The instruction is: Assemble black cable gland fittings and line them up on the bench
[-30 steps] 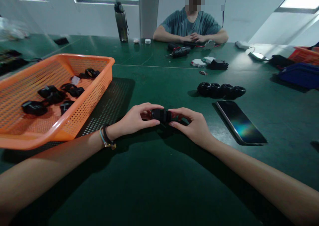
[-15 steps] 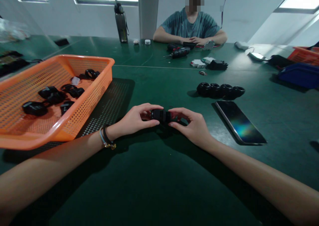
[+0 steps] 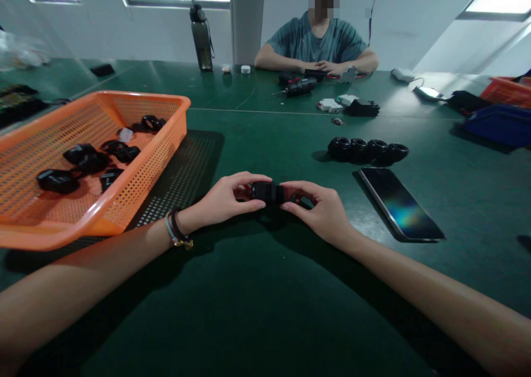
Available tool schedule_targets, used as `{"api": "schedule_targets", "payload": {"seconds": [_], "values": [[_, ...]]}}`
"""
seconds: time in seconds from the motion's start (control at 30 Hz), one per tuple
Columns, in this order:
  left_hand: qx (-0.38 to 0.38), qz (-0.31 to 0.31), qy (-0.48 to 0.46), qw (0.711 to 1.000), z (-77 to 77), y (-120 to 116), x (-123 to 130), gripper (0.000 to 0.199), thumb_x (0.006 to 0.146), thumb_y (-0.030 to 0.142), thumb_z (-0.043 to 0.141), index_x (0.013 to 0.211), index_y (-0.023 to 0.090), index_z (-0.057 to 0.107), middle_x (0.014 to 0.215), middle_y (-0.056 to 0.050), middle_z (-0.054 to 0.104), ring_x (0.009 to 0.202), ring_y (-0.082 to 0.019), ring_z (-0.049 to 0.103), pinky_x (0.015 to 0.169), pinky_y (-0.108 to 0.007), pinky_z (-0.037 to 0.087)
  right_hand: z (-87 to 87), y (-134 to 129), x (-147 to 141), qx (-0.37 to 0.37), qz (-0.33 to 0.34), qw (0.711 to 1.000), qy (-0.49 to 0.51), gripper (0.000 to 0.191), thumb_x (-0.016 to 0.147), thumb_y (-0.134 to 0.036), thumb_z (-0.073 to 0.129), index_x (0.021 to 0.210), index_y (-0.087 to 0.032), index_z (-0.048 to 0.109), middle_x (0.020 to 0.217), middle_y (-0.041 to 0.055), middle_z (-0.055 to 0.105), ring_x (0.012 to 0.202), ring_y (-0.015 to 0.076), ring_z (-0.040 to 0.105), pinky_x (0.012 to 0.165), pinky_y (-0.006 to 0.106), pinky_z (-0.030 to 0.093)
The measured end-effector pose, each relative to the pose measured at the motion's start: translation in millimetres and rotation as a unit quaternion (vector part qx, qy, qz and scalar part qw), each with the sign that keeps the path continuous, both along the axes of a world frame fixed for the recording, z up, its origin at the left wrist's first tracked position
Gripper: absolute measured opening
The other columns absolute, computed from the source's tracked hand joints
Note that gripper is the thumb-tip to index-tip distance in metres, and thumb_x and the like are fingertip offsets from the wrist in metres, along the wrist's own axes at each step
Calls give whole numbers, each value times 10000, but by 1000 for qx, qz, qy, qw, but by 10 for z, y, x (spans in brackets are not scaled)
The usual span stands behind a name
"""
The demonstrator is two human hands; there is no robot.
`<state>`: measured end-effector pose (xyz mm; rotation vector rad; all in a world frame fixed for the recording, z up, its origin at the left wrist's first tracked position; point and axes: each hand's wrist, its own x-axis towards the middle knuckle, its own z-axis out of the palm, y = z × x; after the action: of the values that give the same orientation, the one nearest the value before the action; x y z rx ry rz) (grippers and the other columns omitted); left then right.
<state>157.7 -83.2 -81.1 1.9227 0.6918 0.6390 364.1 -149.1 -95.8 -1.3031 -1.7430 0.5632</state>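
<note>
Between my two hands is a small black cylindrical part point(image 3: 267, 192), held level just above the green table point(image 3: 257, 305). The thumb and fingers of my left hand point(image 3: 232, 199) pinch its left end. At its right end, my right hand point(image 3: 319, 208) closes thumb and fingers on it in the same way. Its exact kind is hard to make out, being dark and partly covered by my fingertips. To the left stands an orange basket point(image 3: 103, 213) with several black parts point(image 3: 58, 181) lying in it.
A phone point(image 3: 400, 202) lies right of my right hand, with a row of black rounded parts point(image 3: 367, 150) behind it. Farther back are a power drill point(image 3: 301, 87), a bottle point(image 3: 202, 39) and a blue bin point(image 3: 498, 125). A person point(image 3: 319, 50) sits across the table.
The black part has turned slightly between my fingers. Both hands stay in nearly the same place.
</note>
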Motion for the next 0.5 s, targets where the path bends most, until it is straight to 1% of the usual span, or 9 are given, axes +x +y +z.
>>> {"api": "schedule_targets", "payload": {"seconds": [0.13,0.33,0.5], "values": [[-2,-1,-4,1000,-11,7,0,422,718,281,671,1121,164,621,994,-44,595,804,-138,596,707,-240,499,9,-2,-2,2,0,1000,0,259,735,-218,671,991,-183,692,864,39,731,750,175,659,709,333,540],[0,1,-2,1000,-5,4,4,423,714,281,670,1115,155,620,993,-44,591,801,-132,589,707,-237,493,16,-4,1,4,5,1000,-3,258,745,-225,663,1000,-198,695,877,35,734,760,176,667,711,333,545],[-5,2,5,1000,12,-5,8,421,715,282,666,1109,144,613,1012,-54,598,809,-136,598,723,-245,497,6,-6,9,24,11,1000,-5,280,726,-193,675,1003,-210,705,884,32,732,800,183,672,734,340,545]]}}
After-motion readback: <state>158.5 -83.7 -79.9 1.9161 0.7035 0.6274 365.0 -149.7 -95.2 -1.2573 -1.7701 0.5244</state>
